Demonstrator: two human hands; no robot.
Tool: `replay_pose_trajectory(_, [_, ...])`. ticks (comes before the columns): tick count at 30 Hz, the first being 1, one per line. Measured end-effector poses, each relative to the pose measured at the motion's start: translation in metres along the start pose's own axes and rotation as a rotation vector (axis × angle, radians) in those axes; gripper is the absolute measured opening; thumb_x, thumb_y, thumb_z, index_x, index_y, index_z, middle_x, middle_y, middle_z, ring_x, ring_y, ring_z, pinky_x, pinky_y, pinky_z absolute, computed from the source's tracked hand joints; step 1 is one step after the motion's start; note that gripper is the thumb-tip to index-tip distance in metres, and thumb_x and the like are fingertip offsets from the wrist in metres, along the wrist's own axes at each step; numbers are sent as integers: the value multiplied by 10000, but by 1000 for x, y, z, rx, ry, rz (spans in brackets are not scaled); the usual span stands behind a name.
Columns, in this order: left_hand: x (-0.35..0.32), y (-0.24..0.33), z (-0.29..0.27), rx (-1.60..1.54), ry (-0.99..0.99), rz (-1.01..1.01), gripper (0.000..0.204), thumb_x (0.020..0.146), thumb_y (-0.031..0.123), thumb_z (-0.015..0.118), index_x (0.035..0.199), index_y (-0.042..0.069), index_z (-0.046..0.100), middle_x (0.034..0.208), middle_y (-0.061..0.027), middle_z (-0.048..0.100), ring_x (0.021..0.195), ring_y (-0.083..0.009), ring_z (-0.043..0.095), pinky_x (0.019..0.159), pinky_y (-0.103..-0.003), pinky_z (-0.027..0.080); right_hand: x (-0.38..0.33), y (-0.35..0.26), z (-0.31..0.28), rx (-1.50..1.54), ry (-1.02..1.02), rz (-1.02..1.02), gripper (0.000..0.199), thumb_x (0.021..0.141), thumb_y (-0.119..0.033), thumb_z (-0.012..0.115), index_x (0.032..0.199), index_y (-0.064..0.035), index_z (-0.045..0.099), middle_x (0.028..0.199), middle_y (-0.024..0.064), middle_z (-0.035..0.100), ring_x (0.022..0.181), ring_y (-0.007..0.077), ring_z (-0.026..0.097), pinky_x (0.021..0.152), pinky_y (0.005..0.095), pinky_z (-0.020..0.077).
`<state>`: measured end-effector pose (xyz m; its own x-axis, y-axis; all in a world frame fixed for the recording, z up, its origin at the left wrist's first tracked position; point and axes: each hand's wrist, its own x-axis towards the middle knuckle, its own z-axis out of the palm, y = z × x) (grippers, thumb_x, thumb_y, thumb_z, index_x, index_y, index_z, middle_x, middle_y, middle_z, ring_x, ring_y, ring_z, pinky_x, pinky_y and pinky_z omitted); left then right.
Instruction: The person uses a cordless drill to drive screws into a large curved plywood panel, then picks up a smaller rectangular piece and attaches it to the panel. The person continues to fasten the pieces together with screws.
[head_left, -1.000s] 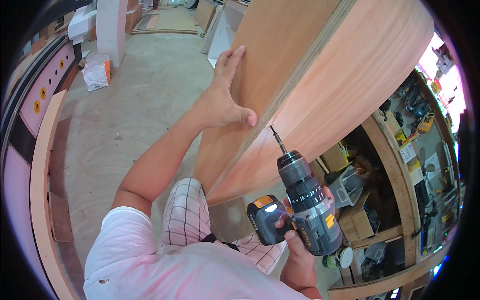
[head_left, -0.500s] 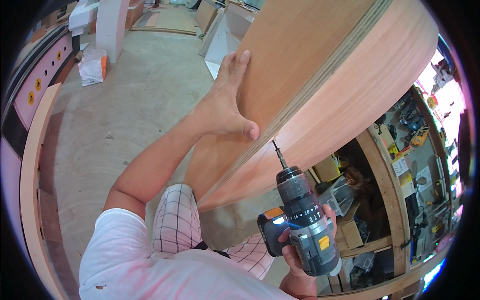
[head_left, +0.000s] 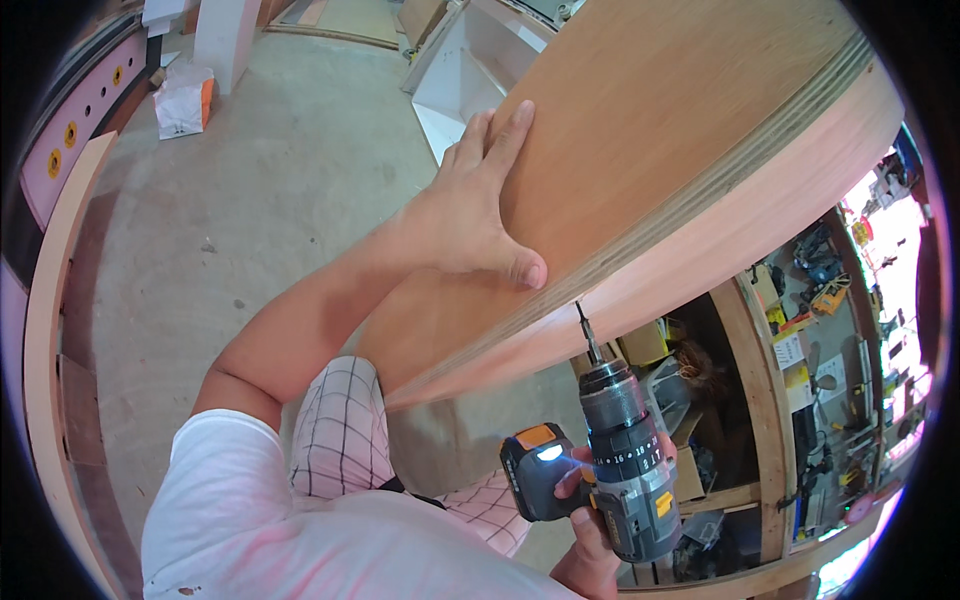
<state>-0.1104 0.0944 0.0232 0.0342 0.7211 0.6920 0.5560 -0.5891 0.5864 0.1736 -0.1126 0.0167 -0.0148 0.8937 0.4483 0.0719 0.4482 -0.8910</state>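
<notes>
A large curved plywood panel (head_left: 640, 150) with a thick layered edge (head_left: 700, 185) stands tilted before me. My left hand (head_left: 475, 215) lies with fingers spread on its broad face, the thumb close to the edge. A grey and black cordless drill (head_left: 625, 465) with an orange-marked battery is in my right hand (head_left: 590, 535), fingers wrapped round its grip. From the chuck points a slim bit (head_left: 585, 325), its tip at the pale curved side (head_left: 700, 240) just below the layered edge. The drill's lamp is lit. Part of my right hand is hidden behind the drill.
Wooden shelves (head_left: 765, 400) filled with tools and boxes stand at the right. A white and orange bag (head_left: 184, 100) lies on the concrete floor (head_left: 270, 180) at the far left. A curved wooden strip (head_left: 50, 260) runs along the left side. Behind the panel is a white box-like piece (head_left: 460, 85).
The view has shifted a little, and the panel appears turned so less of its pale side shows. The drill still points at that side; my left hand stays on the panel.
</notes>
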Motion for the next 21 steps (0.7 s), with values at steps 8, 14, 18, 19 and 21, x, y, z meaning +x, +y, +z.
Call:
replay_pose_trajectory(8, [2, 4, -9, -80, -65, -57, 1563, 486, 657, 892, 1615, 113, -42, 1560, -438, 55, 1472, -563, 145, 1205, -510, 253, 2, -2, -2, 51, -42, 5, 1129, 699, -137, 876, 1545, -74, 132, 1053, 160, 615, 754, 222, 655, 686, 373, 555])
replay_pose_trajectory(14, [-1, 12, -10, -42, -56, -78, 1565, 482, 710, 857, 1606, 73, -26, 1542, -420, 113, 1458, -550, 187, 1197, -507, 266, 5, -1, -1, 50, -83, -40, 1125, 723, -155, 866, 1555, -74, 113, 1054, 179, 632, 753, 219, 653, 700, 369, 552])
replay_pose_trajectory(18, [-1, 15, -11, -8, -72, -90, 1539, 504, 725, 830, 1606, 69, -19, 1539, -422, 120, 1457, -548, 193, 1196, -509, 266, 6, 0, -3, 55, -99, -61, 1104, 741, -164, 853, 1555, -74, 112, 1087, 209, 632, 753, 216, 653, 702, 368, 551])
replay_pose_trajectory(19, [-2, 16, -11, -18, -85, -101, 1496, 536, 667, 845, 1617, 118, -31, 1555, -438, 75, 1471, -551, 165, 1203, -508, 260, 6, 1, -3, 53, -99, -63, 1103, 742, -165, 853, 1555, -75, 113, 1089, 212, 632, 753, 215, 653, 702, 366, 550])
replay_pose_trajectory(21, [-3, 19, -11, -5, -88, -105, 1481, 551, 647, 845, 1616, 116, -36, 1554, -440, 72, 1473, -551, 156, 1204, -506, 256, 6, 0, -2, 54, -96, -64, 1102, 743, -169, 855, 1554, -76, 115, 1093, 218, 632, 754, 213, 653, 701, 362, 550])
